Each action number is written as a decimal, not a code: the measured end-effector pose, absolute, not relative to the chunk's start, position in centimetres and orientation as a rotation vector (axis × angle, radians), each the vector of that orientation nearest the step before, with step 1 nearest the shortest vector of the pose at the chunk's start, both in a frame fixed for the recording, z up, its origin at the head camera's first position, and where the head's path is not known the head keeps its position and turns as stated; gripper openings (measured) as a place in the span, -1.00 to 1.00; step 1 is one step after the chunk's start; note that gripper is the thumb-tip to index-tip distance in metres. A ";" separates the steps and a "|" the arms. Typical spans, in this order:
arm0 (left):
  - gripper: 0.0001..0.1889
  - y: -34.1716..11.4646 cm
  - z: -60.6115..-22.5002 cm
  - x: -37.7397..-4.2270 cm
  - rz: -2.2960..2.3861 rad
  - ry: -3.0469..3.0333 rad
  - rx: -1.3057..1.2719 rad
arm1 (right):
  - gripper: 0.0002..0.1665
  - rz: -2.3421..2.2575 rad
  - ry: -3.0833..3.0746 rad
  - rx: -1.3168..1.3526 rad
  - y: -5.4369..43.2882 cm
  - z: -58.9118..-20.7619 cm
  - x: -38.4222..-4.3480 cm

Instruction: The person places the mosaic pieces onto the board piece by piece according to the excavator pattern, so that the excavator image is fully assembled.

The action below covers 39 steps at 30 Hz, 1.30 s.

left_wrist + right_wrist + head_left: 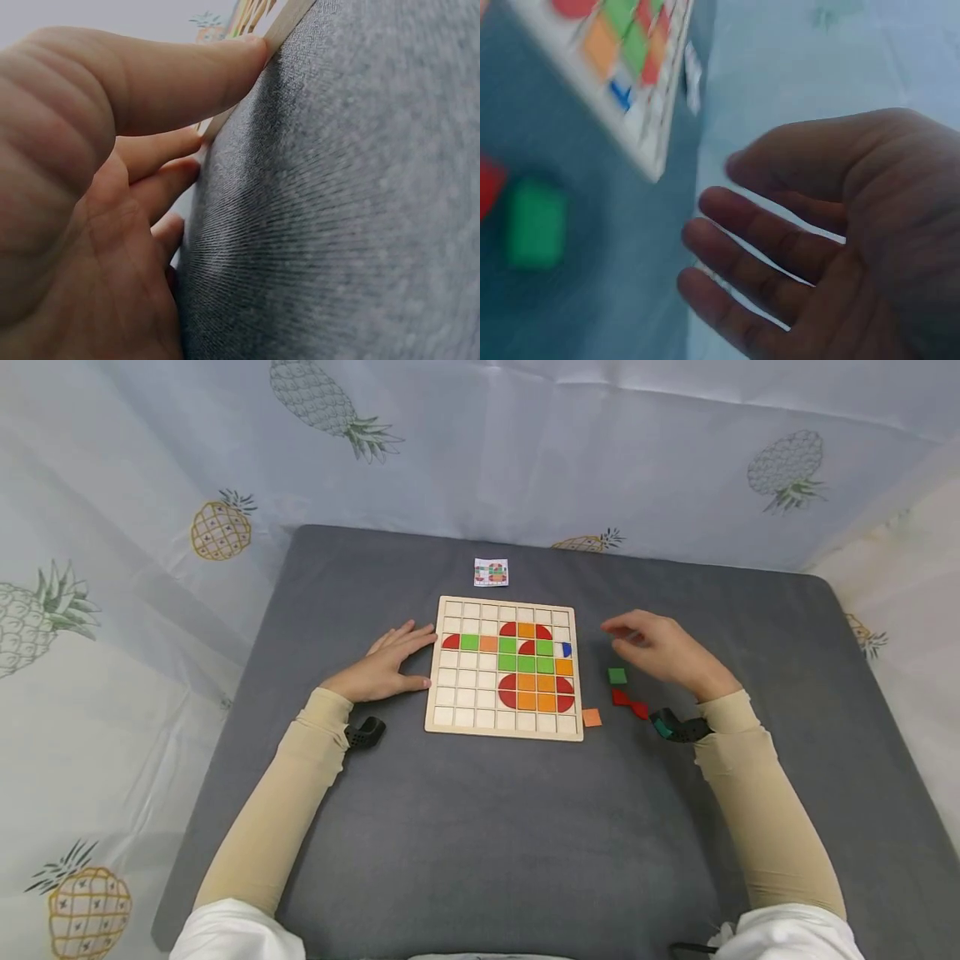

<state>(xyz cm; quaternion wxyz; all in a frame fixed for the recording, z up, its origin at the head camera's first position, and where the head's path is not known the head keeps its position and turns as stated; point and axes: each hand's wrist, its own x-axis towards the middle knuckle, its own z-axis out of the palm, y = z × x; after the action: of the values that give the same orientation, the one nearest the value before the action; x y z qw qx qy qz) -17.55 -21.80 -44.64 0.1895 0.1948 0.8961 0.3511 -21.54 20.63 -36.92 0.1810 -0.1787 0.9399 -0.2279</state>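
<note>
A wooden grid board [455, 718] lies on the table, partly filled with red, green and orange tiles and one blue-and-white tile [566, 650]. My left hand [382, 667] rests against its left edge, thumb and fingers extended; in the left wrist view the thumb touches the board's rim [289, 21]. To the right of the board hovers my right hand [663, 647], its fingers loosely bent with nothing between them. Below that hand lie a loose green tile [617, 676] and red pieces [620, 697]. An orange tile [592, 717] sits at the board's lower right corner.
Behind the board is a small printed pattern card [491, 573]. The grey table [480, 827] extends around everything, with a pineapple-print curtain [600, 460] along the back and sides.
</note>
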 end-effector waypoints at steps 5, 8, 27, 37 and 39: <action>-0.15 -21.8 -44.8 -17.4 0.987 2.533 0.538 | -0.47 -0.557 2.640 -0.482 22.8 -38.3 -20.2; -0.16 -21.7 -45.0 -17.5 0.986 2.537 0.556 | -0.45 -0.560 2.641 -0.488 23.3 -39.2 -19.6; -0.17 -21.5 -45.0 -17.5 1.004 2.529 0.565 | -0.54 -0.530 2.671 -0.553 23.7 -41.3 -19.4; -0.16 -21.6 -45.0 -17.5 1.004 2.528 0.559 | -0.56 -0.576 2.743 -0.515 23.1 -41.6 -21.5; -0.16 -21.6 -45.1 -17.5 1.003 2.527 0.556 | -0.55 -0.606 2.745 -0.497 22.4 -41.2 -22.0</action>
<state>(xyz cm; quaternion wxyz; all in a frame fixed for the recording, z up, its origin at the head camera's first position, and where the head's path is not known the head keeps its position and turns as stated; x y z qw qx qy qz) -17.52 -21.60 -45.06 0.1822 0.1971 0.8954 0.3552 -21.99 22.36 -41.21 0.1428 -0.1722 0.9517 -0.2101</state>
